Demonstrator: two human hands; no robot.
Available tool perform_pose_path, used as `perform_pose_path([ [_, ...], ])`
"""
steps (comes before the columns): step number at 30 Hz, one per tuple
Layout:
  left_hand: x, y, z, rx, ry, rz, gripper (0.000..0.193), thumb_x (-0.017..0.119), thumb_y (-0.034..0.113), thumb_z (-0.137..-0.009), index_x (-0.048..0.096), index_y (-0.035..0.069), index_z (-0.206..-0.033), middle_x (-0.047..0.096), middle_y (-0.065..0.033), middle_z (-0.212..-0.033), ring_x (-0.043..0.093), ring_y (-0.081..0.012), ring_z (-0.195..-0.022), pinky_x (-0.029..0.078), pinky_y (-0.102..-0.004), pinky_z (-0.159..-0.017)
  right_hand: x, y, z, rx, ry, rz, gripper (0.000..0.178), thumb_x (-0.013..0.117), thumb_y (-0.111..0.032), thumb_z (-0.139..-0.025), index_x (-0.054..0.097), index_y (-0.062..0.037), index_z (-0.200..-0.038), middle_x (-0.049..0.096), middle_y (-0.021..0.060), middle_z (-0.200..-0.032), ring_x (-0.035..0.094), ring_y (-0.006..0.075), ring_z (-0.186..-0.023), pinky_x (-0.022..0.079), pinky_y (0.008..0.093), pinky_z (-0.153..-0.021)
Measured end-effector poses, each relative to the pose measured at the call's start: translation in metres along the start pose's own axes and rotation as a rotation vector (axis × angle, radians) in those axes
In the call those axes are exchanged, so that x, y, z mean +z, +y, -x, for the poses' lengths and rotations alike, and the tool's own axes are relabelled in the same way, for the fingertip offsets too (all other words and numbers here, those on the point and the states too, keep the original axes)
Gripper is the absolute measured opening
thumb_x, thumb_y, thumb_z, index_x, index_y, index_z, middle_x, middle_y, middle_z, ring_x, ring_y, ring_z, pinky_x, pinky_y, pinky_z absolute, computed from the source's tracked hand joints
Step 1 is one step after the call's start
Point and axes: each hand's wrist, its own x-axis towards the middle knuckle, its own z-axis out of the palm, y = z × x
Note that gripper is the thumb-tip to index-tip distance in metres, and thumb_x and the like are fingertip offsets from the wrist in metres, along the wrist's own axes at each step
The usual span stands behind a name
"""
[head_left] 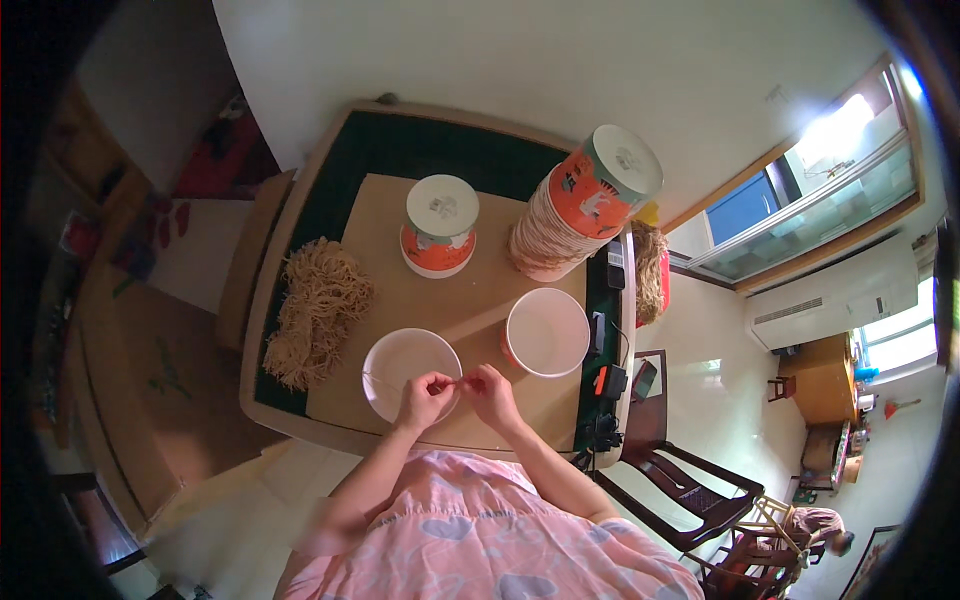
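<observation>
Over the near rim of an open white paper bucket (385, 352), both hands meet with their fingertips pinched close together. A thin pale string (381, 380) crosses the bucket's mouth toward my left hand (425, 400). My right hand (491, 397) is closed beside it, its fingertips at the string's end; the fingers mostly hide what lies between them. To the left lies a tangled bundle of tan strings (318, 310). A second open paper bucket (548, 333) stands right of my hands. Farther back, an orange and green bucket (440, 225) stands upside down.
A tall, leaning stack of nested upside-down buckets (572, 215) rises at the back right. Along the table's right edge lie a black and orange device (608, 380) and cables. Cardboard (480, 290) covers the green tabletop. Dark wooden chairs (690, 490) and a seated person (815, 525) are at right.
</observation>
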Motion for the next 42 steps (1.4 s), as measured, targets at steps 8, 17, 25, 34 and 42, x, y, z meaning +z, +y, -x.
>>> perform_pose_path([
  [8,-0.001,-0.005,-0.002,-0.037,-0.024,0.146,0.007,0.065,0.007,-0.078,0.064,0.001,-0.081,0.062,0.0005,-0.073,0.056,-0.006,-0.066,0.045,-0.0207,-0.061,0.004,0.024,0.0,0.14,-0.041,-0.113,0.011,0.06,-0.008,-0.079,0.06,-0.0018,-0.089,0.056,0.0019,-0.073,0.052,0.0069,-0.067,0.044,0.023,-0.059],
  [17,-0.01,-0.011,-0.003,-0.15,-0.03,0.267,0.004,0.06,0.006,-0.079,0.061,0.002,-0.082,0.062,-0.0004,-0.07,0.055,-0.0056,-0.061,0.044,-0.0201,-0.056,-0.002,-0.013,0.003,-0.179,-0.067,0.14,0.018,0.063,-0.007,-0.074,0.062,-0.0072,-0.092,0.054,0.0093,-0.081,0.055,0.0204,-0.066,0.047,0.0295,-0.061],
  [25,-0.011,-0.015,-0.002,-0.121,-0.027,0.249,0.002,0.058,0.004,-0.079,0.057,0.003,-0.08,0.06,0.0003,-0.068,0.054,-0.0056,-0.059,0.044,-0.0199,-0.053,0.003,-0.011,0.0,-0.234,-0.019,0.315,0.014,0.061,-0.01,-0.074,0.062,-0.0077,-0.088,0.055,0.0109,-0.081,0.058,0.0281,-0.072,0.049,0.0372,-0.062],
  [34,-0.015,-0.022,-0.006,-0.056,-0.028,0.118,0.006,0.059,0.004,-0.077,0.058,0.002,-0.083,0.061,-0.0019,-0.071,0.057,-0.008,-0.065,0.046,-0.0221,-0.058,0.002,-0.018,0.001,-0.198,-0.049,0.324,0.005,0.061,-0.011,-0.073,0.062,-0.0097,-0.077,0.053,0.0109,-0.079,0.057,0.0296,-0.074,0.048,0.039,-0.063],
  [42,-0.012,-0.002,-0.003,-0.008,-0.111,-0.109,0.012,0.059,0.004,-0.08,0.065,0.0,-0.09,0.067,-0.0077,-0.077,0.062,-0.0114,-0.069,0.049,-0.0247,-0.062,0.0,-0.012,0.003,-0.225,-0.058,0.328,0.01,0.064,-0.013,-0.073,0.064,-0.0076,-0.082,0.055,0.0111,-0.081,0.057,0.0295,-0.073,0.048,0.0381,-0.064],
])
